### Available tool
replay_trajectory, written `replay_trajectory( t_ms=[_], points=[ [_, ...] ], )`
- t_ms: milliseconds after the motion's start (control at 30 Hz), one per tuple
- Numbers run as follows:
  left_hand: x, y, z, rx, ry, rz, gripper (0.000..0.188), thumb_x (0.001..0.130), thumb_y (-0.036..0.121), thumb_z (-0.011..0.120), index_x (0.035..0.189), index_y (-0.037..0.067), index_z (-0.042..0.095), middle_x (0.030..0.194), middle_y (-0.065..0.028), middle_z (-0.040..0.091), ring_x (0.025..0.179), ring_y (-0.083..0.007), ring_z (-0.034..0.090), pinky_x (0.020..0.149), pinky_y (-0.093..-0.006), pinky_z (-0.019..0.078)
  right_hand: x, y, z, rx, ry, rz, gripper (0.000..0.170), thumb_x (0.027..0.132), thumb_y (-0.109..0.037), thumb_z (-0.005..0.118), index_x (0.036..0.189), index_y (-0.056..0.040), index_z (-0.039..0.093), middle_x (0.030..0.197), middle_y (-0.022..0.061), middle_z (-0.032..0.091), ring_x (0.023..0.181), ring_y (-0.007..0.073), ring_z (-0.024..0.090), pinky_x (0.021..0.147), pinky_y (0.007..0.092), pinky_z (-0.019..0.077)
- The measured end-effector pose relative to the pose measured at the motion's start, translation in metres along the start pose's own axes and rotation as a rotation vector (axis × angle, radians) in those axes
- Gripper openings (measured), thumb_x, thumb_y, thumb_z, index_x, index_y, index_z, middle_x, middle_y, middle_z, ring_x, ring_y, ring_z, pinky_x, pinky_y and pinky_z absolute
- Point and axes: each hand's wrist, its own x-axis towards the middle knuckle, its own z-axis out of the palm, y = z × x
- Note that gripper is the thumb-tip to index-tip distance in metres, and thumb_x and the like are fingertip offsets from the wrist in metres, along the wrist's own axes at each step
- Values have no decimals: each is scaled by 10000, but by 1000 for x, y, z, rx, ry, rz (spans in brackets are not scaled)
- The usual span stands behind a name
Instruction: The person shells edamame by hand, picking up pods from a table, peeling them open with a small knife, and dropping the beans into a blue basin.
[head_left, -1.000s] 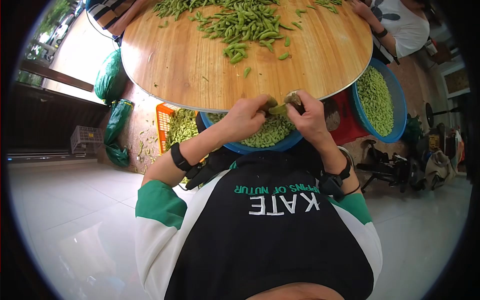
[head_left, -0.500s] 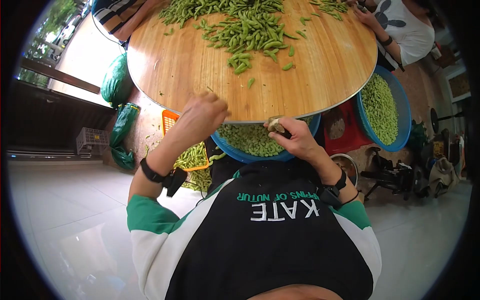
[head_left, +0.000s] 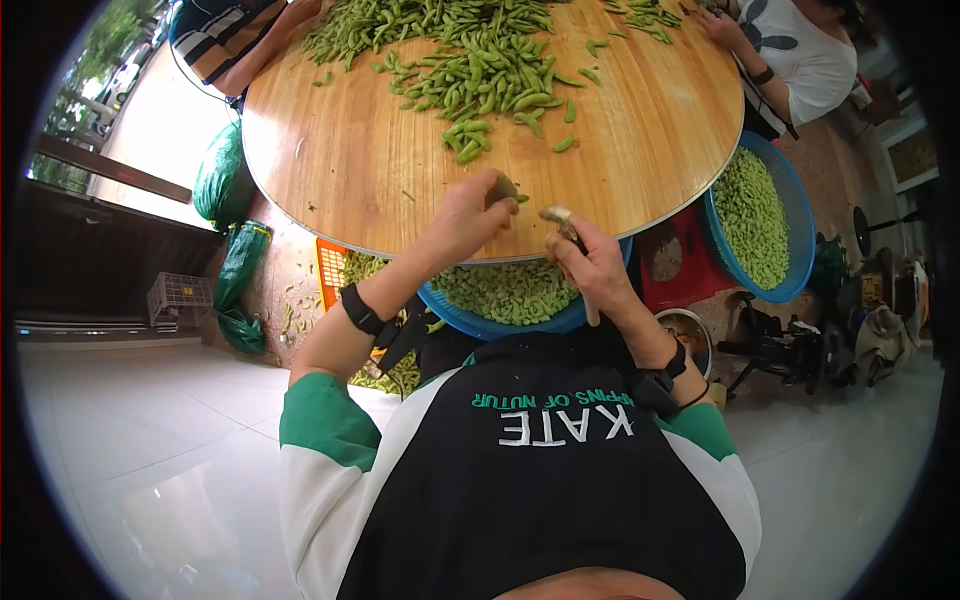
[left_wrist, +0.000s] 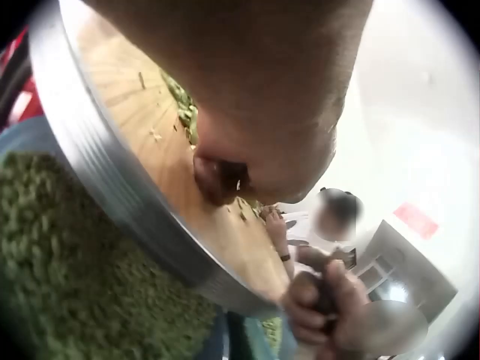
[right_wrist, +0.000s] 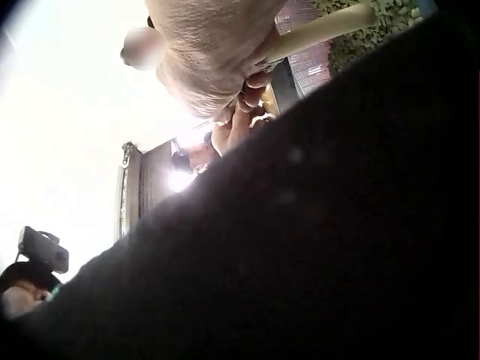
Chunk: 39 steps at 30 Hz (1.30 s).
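Pinched between thumb and fingers of the left hand (head_left: 468, 215), over the near part of the surface (head_left: 340, 170): one green pod (head_left: 521, 198), with an end poking out toward the right hand (head_left: 595, 270), presumably to leave that end free. Whether resting on the surface or lifted off, impossible to tell. Just beside, at the near edge of the surface, fingers of the right hand curled round a pale stick (head_left: 592, 316), apparently for a firm hold; working end too unclear to name.

Below that edge, partly hidden under the surface: a blue basin (head_left: 455, 311) of beans (head_left: 510, 292), probably set close beneath both hands for easy catching. Toward the far side of the surface, a heap of pods (head_left: 480, 75), likely there to be shared with a person in stripes (head_left: 222, 40) at far left and a person in white (head_left: 805, 65) at far right. Left of the near edge, low down, an orange crate (head_left: 329, 275), perhaps for husks. Right of the surface, a second basin (head_left: 801, 225), also full of beans, seemingly kept clear of the hands.
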Motion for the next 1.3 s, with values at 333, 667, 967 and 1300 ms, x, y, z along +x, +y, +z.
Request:
replay_trajectory(
  t_ms=[333, 667, 967, 1300],
  points=[
    [-23, 12, 19, -1079, -42, -236, 105, 793, -35, 668, 873, -15, 602, 774, -62, 641, 631, -109, 582, 538, -227, 443, 0, 15, 7, 520, -202, 112, 291, 977, -156, 463, 1217, 7, 481, 858, 50, 553, 607, 67, 458, 433, 191, 358],
    [-28, 11, 9, -1139, -149, -450, 52, 814, 21, 668, 854, -7, 650, 747, -46, 647, 599, -89, 560, 522, -211, 415, -1, 11, 12, 527, -244, 128, 373, 985, -146, 452, 1335, -22, 419, 845, 61, 570, 541, 68, 435, 420, 186, 343],
    [-37, 11, 10, -857, -36, -240, 36, 815, 15, 657, 848, 2, 661, 730, -29, 640, 600, -77, 540, 531, -209, 402, -2, 5, 16, 463, -204, 82, 134, 969, -140, 513, 1031, -33, 566, 789, 20, 596, 498, 38, 437, 412, 181, 329],
    [-26, 6, 6, -1493, -432, -341, 52, 858, 60, 632, 861, 10, 616, 718, -37, 587, 608, -120, 540, 530, -248, 396, -6, 1, 5, 548, -325, 36, 217, 933, -63, 539, 1131, 10, 588, 832, 39, 620, 560, 75, 508, 483, 206, 403]
  ],
)
